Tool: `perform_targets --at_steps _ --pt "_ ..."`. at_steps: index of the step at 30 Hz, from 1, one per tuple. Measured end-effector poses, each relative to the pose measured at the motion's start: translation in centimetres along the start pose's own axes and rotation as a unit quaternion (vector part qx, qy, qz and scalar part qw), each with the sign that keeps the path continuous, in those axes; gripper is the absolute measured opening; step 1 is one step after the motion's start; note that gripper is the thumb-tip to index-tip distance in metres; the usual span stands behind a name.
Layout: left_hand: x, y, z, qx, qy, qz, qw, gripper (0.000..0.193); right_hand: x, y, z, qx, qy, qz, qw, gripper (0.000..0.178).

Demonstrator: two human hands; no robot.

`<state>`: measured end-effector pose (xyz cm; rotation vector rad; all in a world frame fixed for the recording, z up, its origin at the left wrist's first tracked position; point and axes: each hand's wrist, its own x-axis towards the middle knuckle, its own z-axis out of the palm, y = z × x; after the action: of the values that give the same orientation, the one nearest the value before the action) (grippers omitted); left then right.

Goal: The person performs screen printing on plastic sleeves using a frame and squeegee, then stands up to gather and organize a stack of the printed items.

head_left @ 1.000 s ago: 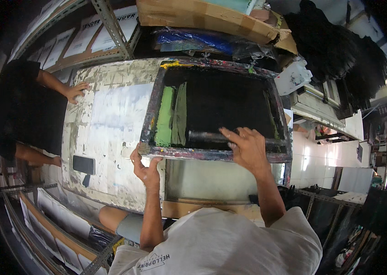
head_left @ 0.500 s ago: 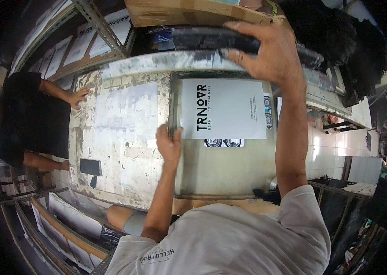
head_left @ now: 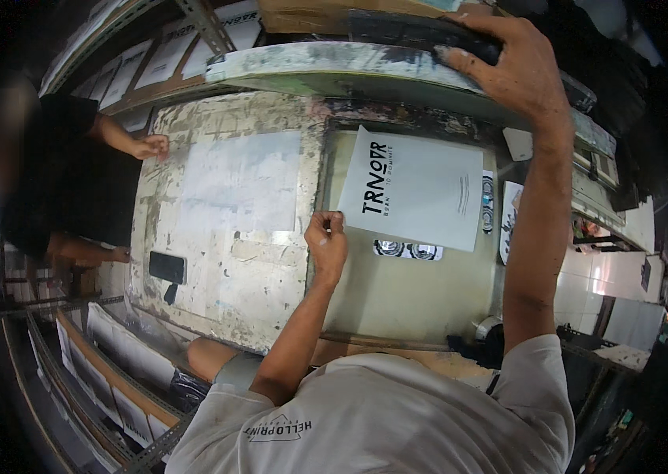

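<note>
A white printed sheet (head_left: 429, 189) with black lettering lies tilted over the pale work board (head_left: 397, 292), its left edge lifted a little. My left hand (head_left: 326, 241) is closed in a pinch on the sheet's near left corner. Beyond the sheet, my right hand (head_left: 520, 71) is wrapped over the right end of a long dark bar (head_left: 405, 33). That bar lies along a paint-smeared wooden frame (head_left: 310, 59), which is raised above the far side of the table. Under the sheet, a smaller piece with round black designs (head_left: 407, 250) partly shows.
To the left, a paint-stained table top (head_left: 271, 272) bears a dark phone (head_left: 168, 267). A co-worker in black (head_left: 73, 182) stands at its left end, one hand at the table edge. Racks with white sheets (head_left: 168, 55) stand far left, more boards (head_left: 113, 371) near left.
My right hand, open above the bar before, has come down onto it. The frame stands higher. My left hand now pinches the sheet's corner, and the sheet has turned and lifted slightly.
</note>
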<state>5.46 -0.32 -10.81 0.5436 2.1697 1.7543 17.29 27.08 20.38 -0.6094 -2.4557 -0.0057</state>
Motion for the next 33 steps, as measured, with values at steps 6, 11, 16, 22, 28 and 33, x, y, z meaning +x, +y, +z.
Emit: perform_targets --at_steps 6,11,16,22,28,33 --pt "4.8 -1.2 -7.9 -0.038 0.054 -0.002 0.998 0.009 -0.8 1.4 0.8 -0.026 0.009 0.040 0.999 0.058" --pt "8.6 -4.4 -17.4 -0.008 0.147 -0.008 0.989 0.012 -0.8 1.3 0.8 -0.019 0.022 0.050 0.998 0.060" --pt "10.5 -4.2 -24.0 0.235 0.294 -0.005 0.926 0.025 -0.6 1.3 0.7 -0.018 0.022 0.034 0.999 0.058" --pt "8.2 -1.6 -19.3 0.352 0.240 0.368 0.826 0.030 -0.5 0.9 0.5 -0.002 0.007 0.057 0.998 0.057" --pt "5.4 -3.2 -11.4 0.388 0.005 0.257 0.885 0.031 0.0 0.5 0.3 0.011 -0.016 0.060 0.998 0.055" --pt "7.9 -4.3 -11.0 0.294 0.016 0.166 0.941 0.014 0.0 0.4 0.2 -0.004 -0.012 0.055 0.998 0.057"
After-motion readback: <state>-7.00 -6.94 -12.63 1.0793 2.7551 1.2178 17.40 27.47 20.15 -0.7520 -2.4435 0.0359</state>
